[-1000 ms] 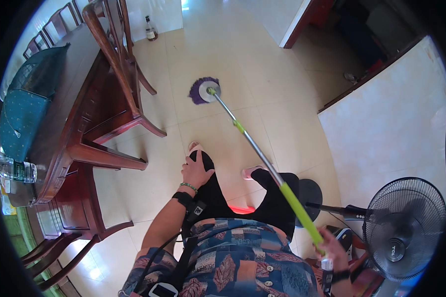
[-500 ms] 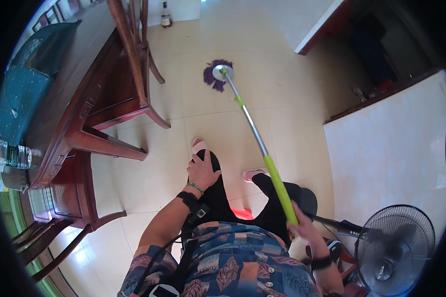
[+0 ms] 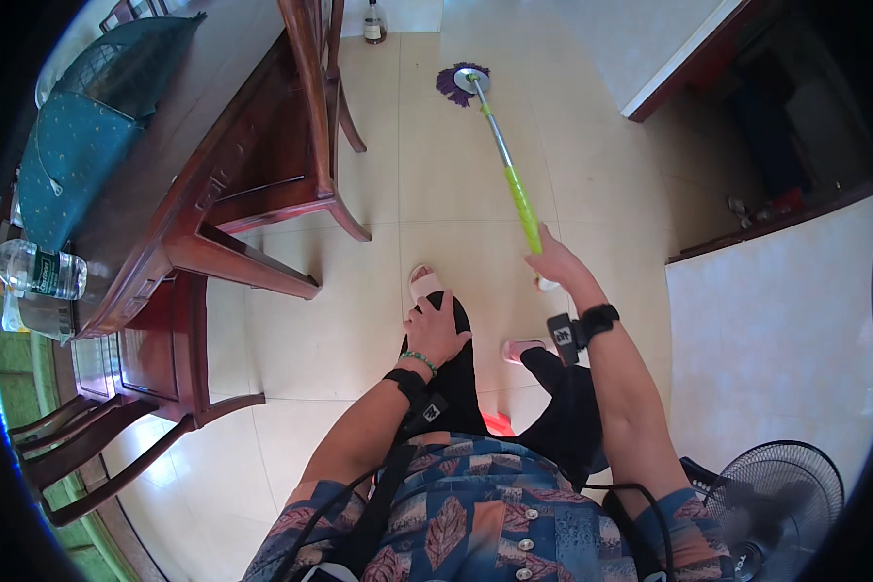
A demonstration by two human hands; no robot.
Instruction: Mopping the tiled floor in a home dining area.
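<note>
The right hand [image 3: 556, 258] has its grip closed around the mop [image 3: 514, 184], near the upper end of the green part of the handle; a short pale piece, which seems to be the handle's end, shows just past the hand. The arm is stretched forward, and holding so near the end probably gives the longest reach. The mop lies at a slant across the middle of the view, ahead of the feet, and its purple fringe [image 3: 453, 85] is spread on the tiled floor [image 3: 466, 194], probably because the round plate above it presses down.

The left hand [image 3: 436, 330] holds no object. Its fingers are apart and lie over the left knee of the black trousers [image 3: 463, 388], most likely for supporting the body, which appears to lean forward. The feet, in pink slippers [image 3: 423, 282], stand apart, perhaps for balance.

On the left is a dark wooden worktop [image 3: 189, 116]. A teal cover [image 3: 78, 160] with a mesh panel rests on it, and near the corner a clear plastic bottle [image 3: 44, 272] lies on its side. A wooden chair [image 3: 325, 184] stands close against this worktop, perhaps to leave the passage free. A glass bottle [image 3: 373, 24] stands upright on the floor beside the far wall.
</note>
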